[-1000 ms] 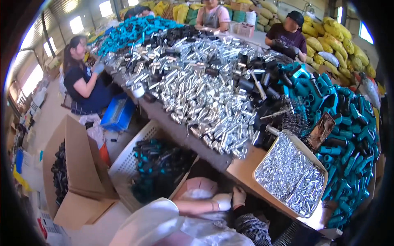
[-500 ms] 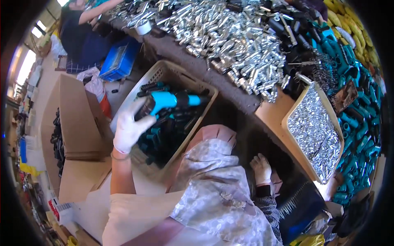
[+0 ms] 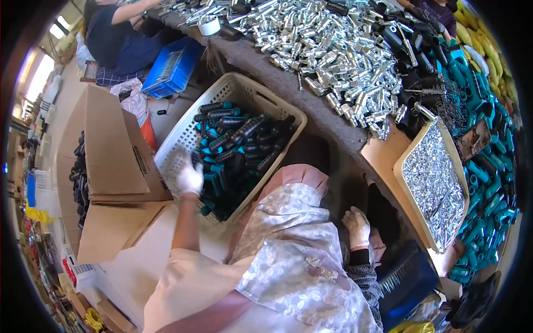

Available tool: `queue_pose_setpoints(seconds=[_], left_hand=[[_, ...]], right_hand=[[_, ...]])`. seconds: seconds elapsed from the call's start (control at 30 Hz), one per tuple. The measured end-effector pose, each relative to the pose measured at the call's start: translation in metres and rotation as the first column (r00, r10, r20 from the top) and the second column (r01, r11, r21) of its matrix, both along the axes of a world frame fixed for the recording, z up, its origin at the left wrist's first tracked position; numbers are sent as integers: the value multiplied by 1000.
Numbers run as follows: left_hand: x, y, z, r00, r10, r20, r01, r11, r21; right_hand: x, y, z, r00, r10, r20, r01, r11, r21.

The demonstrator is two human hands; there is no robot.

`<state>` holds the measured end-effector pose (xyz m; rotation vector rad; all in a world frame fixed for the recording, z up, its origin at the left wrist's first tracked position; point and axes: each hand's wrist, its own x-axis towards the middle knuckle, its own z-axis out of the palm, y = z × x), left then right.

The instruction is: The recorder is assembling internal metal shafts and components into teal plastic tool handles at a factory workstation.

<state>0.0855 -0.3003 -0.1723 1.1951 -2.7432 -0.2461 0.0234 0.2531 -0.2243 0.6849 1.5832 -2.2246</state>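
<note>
My left hand (image 3: pixel 190 178), in a white glove, is at the left side of a cream plastic basket (image 3: pixel 166 145), beside the teal-and-black tool pieces (image 3: pixel 244 133) heaped in it. Motion smears its fingers, so their grip is unclear; a dark end of a piece shows right by the fingertips. My right hand (image 3: pixel 356 226), also gloved, rests low beside my lap with its fingers loosely bent and a little apart. Nothing shows in it.
Shiny metal fittings (image 3: pixel 327 55) cover the bench, with a tray of small metal parts (image 3: pixel 436 183) and teal casings (image 3: pixel 483 205) to the right. An opened cardboard box (image 3: pixel 114 150) stands left. Beyond the basket are a blue crate (image 3: pixel 173 66) and a seated person (image 3: pixel 119 44).
My left hand has moved down and back to the basket's left side. The teal-and-black piece it held up is no longer visible above the basket. My right hand stays low.
</note>
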Motion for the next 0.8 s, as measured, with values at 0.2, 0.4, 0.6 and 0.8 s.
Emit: queue_pose_setpoints(seconds=[0.2,0.4,0.6,0.8], left_hand=[[23,24,-148,992,-116,57,94,949,302],[-10,-24,-89,938,-324,125,235,858,456],[-88,76,84,580,-794,-181,774,469,424],[-159,180,238,201,-865,-460,938,35,344]], right_hand=[[-3,-18,10,998,56,-7,-56,998,38],[0,-26,16,991,118,-69,-116,993,36],[-3,-48,100,968,130,-213,-126,992,29],[0,-67,152,932,176,-317,-200,979,-46]])
